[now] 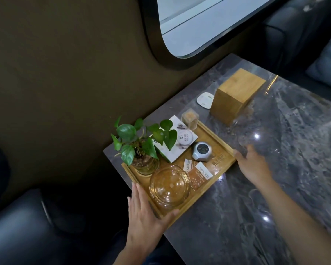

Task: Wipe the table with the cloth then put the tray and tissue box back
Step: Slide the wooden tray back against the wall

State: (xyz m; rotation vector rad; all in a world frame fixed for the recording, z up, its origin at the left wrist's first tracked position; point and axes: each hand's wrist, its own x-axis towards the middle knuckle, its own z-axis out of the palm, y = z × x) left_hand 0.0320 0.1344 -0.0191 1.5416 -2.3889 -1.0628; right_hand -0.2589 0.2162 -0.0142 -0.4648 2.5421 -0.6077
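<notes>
A wooden tray (225, 155) lies on the dark marble table (275, 188) close to the wall. It carries a potted plant (141, 146), a glass bowl (169, 185), a white box (177, 148), a grey round device (201, 151) and sachets (199, 173). My left hand (145, 217) grips the tray's near left corner, thumb on the front rim. My right hand (252, 165) holds the tray's right end. A wooden tissue box (235, 96) stands behind the tray, apart from it. No cloth is in view.
A white pad (204, 99) lies beside the tissue box near the wall. A small clear container (190, 118) stands at the tray's far corner. Dark seats (21, 226) flank the table, and a window (199, 22) is above.
</notes>
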